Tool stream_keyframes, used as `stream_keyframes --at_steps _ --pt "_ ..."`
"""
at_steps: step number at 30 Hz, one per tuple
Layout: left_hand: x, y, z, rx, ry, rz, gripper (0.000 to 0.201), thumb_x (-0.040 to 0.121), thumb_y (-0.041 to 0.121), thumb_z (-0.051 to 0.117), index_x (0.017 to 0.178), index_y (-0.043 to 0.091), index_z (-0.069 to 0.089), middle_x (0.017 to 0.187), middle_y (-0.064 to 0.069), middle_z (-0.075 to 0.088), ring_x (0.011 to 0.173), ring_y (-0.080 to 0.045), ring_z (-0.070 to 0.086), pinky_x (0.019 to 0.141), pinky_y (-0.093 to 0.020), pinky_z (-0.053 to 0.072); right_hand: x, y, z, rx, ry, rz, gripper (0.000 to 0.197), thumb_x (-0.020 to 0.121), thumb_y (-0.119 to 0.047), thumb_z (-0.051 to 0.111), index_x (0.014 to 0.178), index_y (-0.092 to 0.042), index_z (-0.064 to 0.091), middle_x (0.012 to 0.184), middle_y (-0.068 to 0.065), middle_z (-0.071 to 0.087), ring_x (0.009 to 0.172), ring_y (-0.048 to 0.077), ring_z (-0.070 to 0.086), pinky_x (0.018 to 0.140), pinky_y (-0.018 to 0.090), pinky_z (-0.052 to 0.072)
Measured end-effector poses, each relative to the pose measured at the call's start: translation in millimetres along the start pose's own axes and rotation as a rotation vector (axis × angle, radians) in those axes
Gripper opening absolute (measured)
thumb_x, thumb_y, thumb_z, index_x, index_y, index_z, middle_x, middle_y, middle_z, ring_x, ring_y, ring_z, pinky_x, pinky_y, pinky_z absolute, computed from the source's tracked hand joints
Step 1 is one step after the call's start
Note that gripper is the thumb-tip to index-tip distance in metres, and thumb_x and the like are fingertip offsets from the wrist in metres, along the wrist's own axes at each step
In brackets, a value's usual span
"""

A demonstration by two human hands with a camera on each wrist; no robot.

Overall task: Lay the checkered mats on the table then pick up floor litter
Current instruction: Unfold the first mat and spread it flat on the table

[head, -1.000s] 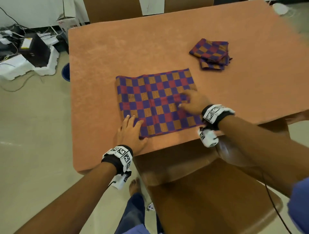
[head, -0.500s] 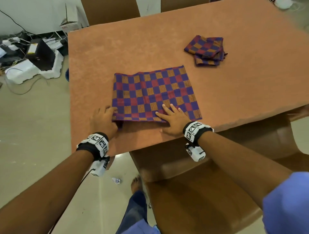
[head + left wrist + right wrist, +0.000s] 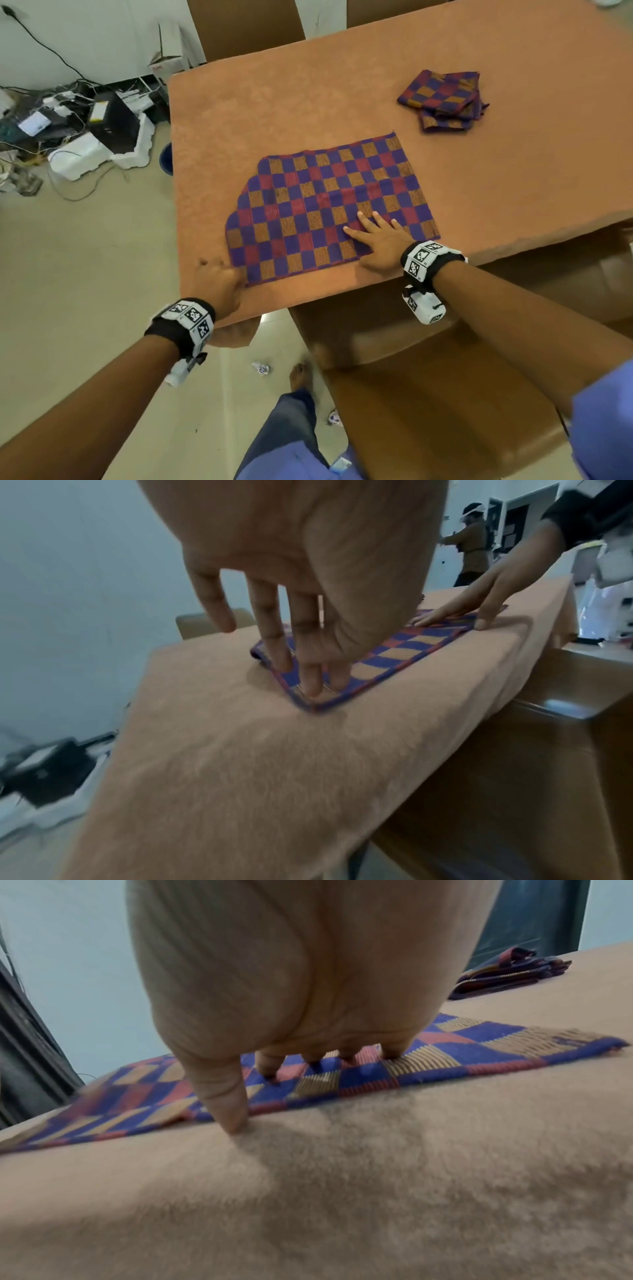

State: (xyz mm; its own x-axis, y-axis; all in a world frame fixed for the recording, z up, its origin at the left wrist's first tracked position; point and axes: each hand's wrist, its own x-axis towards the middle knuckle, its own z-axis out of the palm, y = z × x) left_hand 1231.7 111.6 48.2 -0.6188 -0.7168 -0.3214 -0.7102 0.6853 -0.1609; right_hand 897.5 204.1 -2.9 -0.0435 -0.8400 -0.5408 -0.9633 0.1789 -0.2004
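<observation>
A purple, red and gold checkered mat (image 3: 325, 205) lies spread on the orange-covered table (image 3: 308, 85), near its front edge. My left hand (image 3: 219, 284) stands at the mat's near-left corner; in the left wrist view its straight fingers (image 3: 310, 680) press that corner (image 3: 394, 656) down. My right hand (image 3: 376, 236) lies flat on the mat's near edge, fingers spread on the cloth (image 3: 462, 1047) and thumb on the tablecloth. A folded stack of more mats (image 3: 442, 99) sits far right, also seen as the folded stack (image 3: 514, 972). Crumpled paper litter (image 3: 261, 368) lies on the floor by my foot, with another scrap (image 3: 335, 418) under the chair's edge.
A brown chair (image 3: 428, 394) stands pushed against the table's front, right of my leg. Two chair backs (image 3: 246, 27) rise at the far side. Cables, boxes and foam pieces (image 3: 85, 130) crowd the floor at the left wall. Another person (image 3: 472, 539) stands far behind.
Both hands slid from the mat's middle toward its near edge. The left hand went to the near-left corner, and the mat now lies wider and closer to the table's front.
</observation>
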Motion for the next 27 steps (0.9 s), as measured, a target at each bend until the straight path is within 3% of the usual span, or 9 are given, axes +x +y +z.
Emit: stream_keyframes --at_steps 3,6,9,12,16,19,21,22,27 --pt "6 -15 11 -0.211 -0.058 -0.089 0.03 0.069 0.025 0.046 0.08 0.026 0.074 0.085 0.0 0.073 0.088 -0.029 0.062 0.084 -0.039 0.045 -1 -9 -13 0.086 -0.004 0.016 0.079 0.082 -0.034 0.06 0.15 -0.04 0.021 0.164 -0.002 0.0 0.15 0.028 0.003 0.119 0.057 0.015" --pt "29 -29 3 -0.471 -0.006 -0.166 0.023 0.075 0.011 0.054 0.08 0.021 0.075 0.091 -0.005 0.074 0.09 -0.031 0.064 0.08 -0.034 0.05 4 -14 -30 0.169 0.11 0.049 0.06 0.078 -0.028 0.063 0.136 -0.034 0.049 0.15 0.0 0.039 0.134 0.027 0.041 0.102 0.049 0.045" --pt "65 -55 -12 -0.545 0.041 -0.131 0.024 0.078 0.006 0.056 0.086 0.019 0.074 0.095 -0.007 0.074 0.091 -0.032 0.065 0.079 -0.034 0.05 22 -29 -50 0.269 0.294 0.097 0.05 0.085 -0.032 0.063 0.133 -0.028 0.053 0.136 0.001 0.053 0.123 0.024 0.052 0.096 0.039 0.047" --pt "100 -75 -25 -0.63 0.068 -0.037 0.031 0.079 0.004 0.058 0.105 0.013 0.07 0.11 -0.012 0.07 0.101 -0.034 0.062 0.086 -0.037 0.049 55 -49 -70 0.311 0.312 0.097 0.053 0.091 -0.033 0.06 0.141 -0.023 0.047 0.148 0.003 0.044 0.134 0.024 0.044 0.105 0.04 0.04" --pt "147 -90 -38 -0.615 0.046 0.048 0.041 0.083 0.01 0.058 0.124 0.011 0.057 0.125 -0.016 0.058 0.111 -0.037 0.056 0.091 -0.039 0.045 101 -72 -88 0.276 0.222 0.116 0.062 0.096 -0.031 0.055 0.151 -0.025 0.029 0.162 0.008 0.015 0.148 0.03 0.017 0.117 0.048 0.026" --pt "197 -104 -30 -0.646 -0.058 0.107 0.045 0.082 0.011 0.056 0.126 0.019 0.056 0.126 -0.012 0.058 0.114 -0.033 0.056 0.093 -0.04 0.048 132 -81 -97 0.275 0.152 0.145 0.062 0.099 -0.03 0.047 0.154 -0.029 0.017 0.164 0.006 0.004 0.15 0.032 0.002 0.118 0.053 0.018" --pt "218 -107 -30 -0.714 -0.104 0.16 0.046 0.08 0.013 0.057 0.121 0.034 0.055 0.124 -0.002 0.061 0.111 -0.026 0.06 0.091 -0.04 0.051 145 -80 -94 0.219 0.098 0.183 0.061 0.101 -0.033 0.041 0.154 -0.033 0.01 0.164 0.001 -0.003 0.15 0.03 -0.002 0.118 0.058 0.015" --pt "228 -106 -32 -0.746 -0.115 0.175 0.049 0.08 0.012 0.057 0.123 0.035 0.054 0.124 0.003 0.061 0.112 -0.022 0.06 0.091 -0.037 0.05 152 -80 -90 0.175 0.078 0.209 0.062 0.101 -0.036 0.039 0.153 -0.035 0.006 0.164 -0.001 -0.006 0.15 0.029 -0.004 0.117 0.06 0.012" --pt "270 -92 -37 -0.993 -0.226 0.212 0.074 0.076 -0.002 0.062 0.144 0.009 0.035 0.138 -0.006 0.046 0.128 -0.019 0.043 0.1 -0.026 0.034 160 -80 -72 0.105 0.06 0.256 0.059 0.101 -0.044 0.024 0.152 -0.04 -0.007 0.162 -0.005 -0.018 0.149 0.027 -0.013 0.116 0.062 0.0"
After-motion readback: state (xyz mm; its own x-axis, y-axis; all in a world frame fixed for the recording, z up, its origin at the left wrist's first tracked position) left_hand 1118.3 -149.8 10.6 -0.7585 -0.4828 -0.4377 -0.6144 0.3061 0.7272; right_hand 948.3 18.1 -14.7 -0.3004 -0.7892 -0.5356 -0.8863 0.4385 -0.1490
